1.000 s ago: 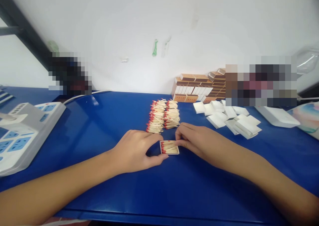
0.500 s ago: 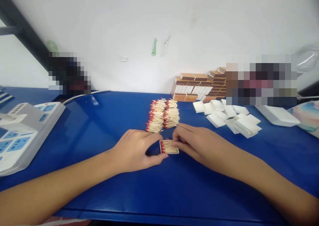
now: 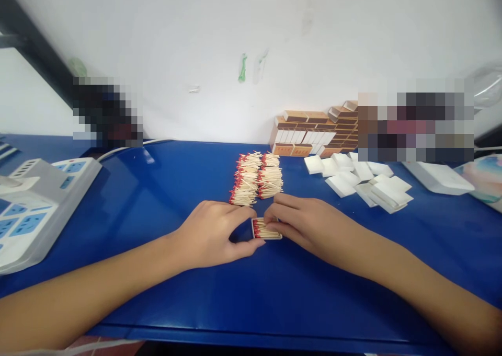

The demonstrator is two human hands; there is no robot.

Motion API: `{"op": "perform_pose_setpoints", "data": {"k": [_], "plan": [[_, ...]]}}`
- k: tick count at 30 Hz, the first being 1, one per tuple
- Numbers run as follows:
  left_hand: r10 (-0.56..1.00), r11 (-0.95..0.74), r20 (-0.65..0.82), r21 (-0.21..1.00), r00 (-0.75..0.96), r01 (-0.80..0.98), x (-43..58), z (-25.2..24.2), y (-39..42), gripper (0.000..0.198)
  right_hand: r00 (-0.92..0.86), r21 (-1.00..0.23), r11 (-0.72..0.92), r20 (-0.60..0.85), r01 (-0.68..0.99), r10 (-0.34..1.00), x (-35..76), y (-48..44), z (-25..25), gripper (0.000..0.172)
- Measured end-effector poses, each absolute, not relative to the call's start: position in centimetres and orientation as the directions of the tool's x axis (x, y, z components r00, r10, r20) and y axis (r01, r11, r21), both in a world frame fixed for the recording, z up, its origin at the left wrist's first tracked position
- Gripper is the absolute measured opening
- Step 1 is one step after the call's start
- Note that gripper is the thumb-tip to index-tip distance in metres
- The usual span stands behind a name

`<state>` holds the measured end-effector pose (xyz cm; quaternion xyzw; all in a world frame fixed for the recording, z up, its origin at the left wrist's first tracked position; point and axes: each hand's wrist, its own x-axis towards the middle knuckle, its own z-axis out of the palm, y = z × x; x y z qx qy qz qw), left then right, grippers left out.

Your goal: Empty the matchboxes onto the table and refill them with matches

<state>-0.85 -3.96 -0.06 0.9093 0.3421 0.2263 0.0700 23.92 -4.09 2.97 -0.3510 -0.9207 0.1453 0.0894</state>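
A small white tray [image 3: 281, 236] lies on the blue table, filled with red-tipped matches [image 3: 262, 230] whose heads point left. My left hand [image 3: 219, 236] grips the tray's left end between thumb and index finger. From the right, my right hand [image 3: 301, 217] reaches over the tray, its fingers pinched together on the matches at the upper middle; what lies between the fingertips is too small to make out. Just behind the tray, loose matches are heaped in two columns, a left pile [image 3: 246, 181] and a right pile [image 3: 270, 177].
Brown matchboxes [image 3: 304, 131] are stacked against the wall at the back right. Several white trays [image 3: 341, 184] lie scattered in front of them. A white power strip [image 3: 70, 209] stands at the left, and a white box [image 3: 441, 178] at the far right.
My right hand's fingers have moved slightly left and up over the tray, covering more of the matches' upper part. My left hand keeps its grip. The view has shifted slightly.
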Motion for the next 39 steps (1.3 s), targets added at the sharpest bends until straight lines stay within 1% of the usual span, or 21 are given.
{"op": "perform_pose_setpoints", "data": {"k": [6, 12, 15, 19, 21, 24, 26, 33, 39], "plan": [[0.658, -0.753, 0.358, 0.297, 0.662, 0.588, -0.9, -0.1, -3.9, 0.033, -0.724, -0.321, 0.708, 0.092, 0.629, 0.684, 24.0, -4.2, 2.9, 0.021], [0.657, -0.754, 0.35, 0.314, 0.668, 0.577, -0.9, 0.0, -4.0, 0.031, -0.726, -0.416, 0.687, 0.087, 0.596, 0.683, 23.7, -4.4, 2.6, 0.016], [0.657, -0.754, 0.349, 0.311, 0.668, 0.579, -0.8, 0.0, -4.0, 0.03, -0.7, -0.389, 0.674, 0.098, 0.628, 0.708, 23.4, -4.5, 2.4, 0.017], [0.662, -0.75, 0.35, 0.306, 0.663, 0.587, -0.8, -0.1, -3.8, 0.032, -0.683, -0.36, 0.676, 0.128, 0.644, 0.719, 23.5, -4.3, 2.5, 0.022], [0.662, -0.749, 0.352, 0.303, 0.662, 0.589, -0.9, -0.1, -3.8, 0.032, -0.672, -0.343, 0.685, 0.176, 0.643, 0.719, 23.9, -3.9, 2.5, 0.022], [0.657, -0.753, 0.361, 0.294, 0.661, 0.588, -0.9, -0.3, -3.8, 0.033, -0.616, -0.309, 0.672, 0.268, 0.673, 0.741, 24.8, -2.7, 2.3, 0.016], [0.654, -0.756, 0.369, 0.284, 0.66, 0.59, -0.9, -0.3, -3.8, 0.034, -0.586, -0.302, 0.654, 0.293, 0.693, 0.756, 25.3, -1.9, 1.9, 0.016], [0.659, -0.751, 0.365, 0.279, 0.657, 0.598, -0.9, -0.3, -3.8, 0.034, -0.567, -0.322, 0.607, 0.218, 0.727, 0.795, 25.4, -0.7, 0.6, 0.016], [0.665, -0.746, 0.357, 0.275, 0.656, 0.607, -1.0, -0.3, -3.8, 0.035, -0.602, -0.297, 0.625, 0.177, 0.722, 0.779, 26.0, -0.7, 1.1, 0.019]]}}
